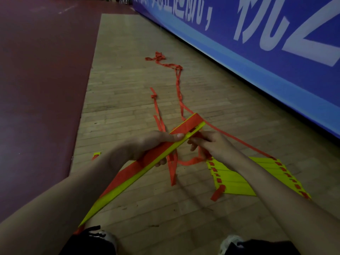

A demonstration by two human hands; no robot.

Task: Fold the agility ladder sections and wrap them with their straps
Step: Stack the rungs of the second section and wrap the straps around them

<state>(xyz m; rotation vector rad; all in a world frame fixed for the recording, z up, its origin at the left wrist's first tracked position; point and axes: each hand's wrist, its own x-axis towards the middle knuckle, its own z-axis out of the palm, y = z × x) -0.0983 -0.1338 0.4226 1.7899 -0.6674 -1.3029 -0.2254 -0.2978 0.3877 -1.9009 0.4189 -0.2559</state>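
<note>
Shoes (104,234) nearest, below the rung bundle (139,173) — left hand (154,144) clasps its middle; right hand (211,144) pinches the strap (178,85) beside its far end.

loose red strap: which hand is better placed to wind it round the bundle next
Right, probably. The right hand pinches the loose red fabric strap at the far end; the grip of the left hand holds the stacked yellow plastic rungs.
</note>
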